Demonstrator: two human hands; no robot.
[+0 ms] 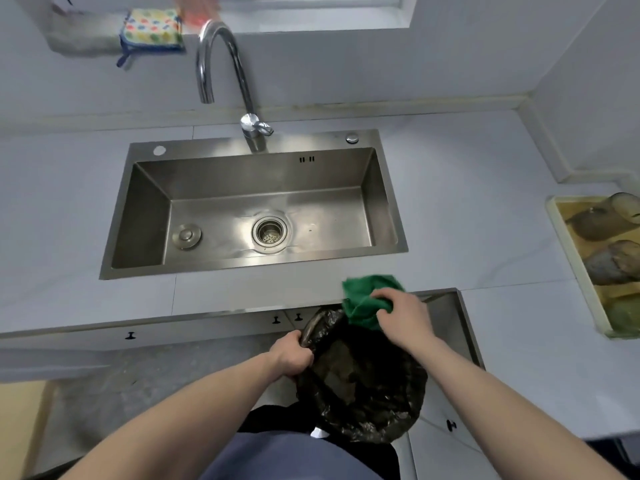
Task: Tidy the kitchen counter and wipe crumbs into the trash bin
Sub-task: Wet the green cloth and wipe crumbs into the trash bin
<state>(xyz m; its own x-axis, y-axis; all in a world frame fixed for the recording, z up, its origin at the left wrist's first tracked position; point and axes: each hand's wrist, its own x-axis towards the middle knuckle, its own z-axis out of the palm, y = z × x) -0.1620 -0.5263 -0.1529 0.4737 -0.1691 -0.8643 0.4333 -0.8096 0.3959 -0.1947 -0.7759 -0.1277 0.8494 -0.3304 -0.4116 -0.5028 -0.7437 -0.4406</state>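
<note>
- Left hand (292,355): clenched on the rim of the trash bin (363,386), gripping the black liner at its near-left edge.
- Bin sits below the counter (485,237) front edge, mouth up, lined with a crinkled black bag; contents too dark to tell.
- Right hand (403,315): grasping a green cloth (363,299), fingers pressed on top of it.
- Cloth sits right at the counter's front edge, partly hanging over the bin's far rim.
- Crumbs: none resolvable at this sharpness.
- Steel sink (145,209) behind the cloth, drain strainer (270,232) in the middle, loose plug (187,235) on the basin floor to its left.
- Faucet (225,81) arches over the sink's back edge.
- Patterned pot holder (152,29) on the ledge at upper left, blurred.
- Tray (571,244) at far right of the counter holds a few brownish items, too blurred to identify.
</note>
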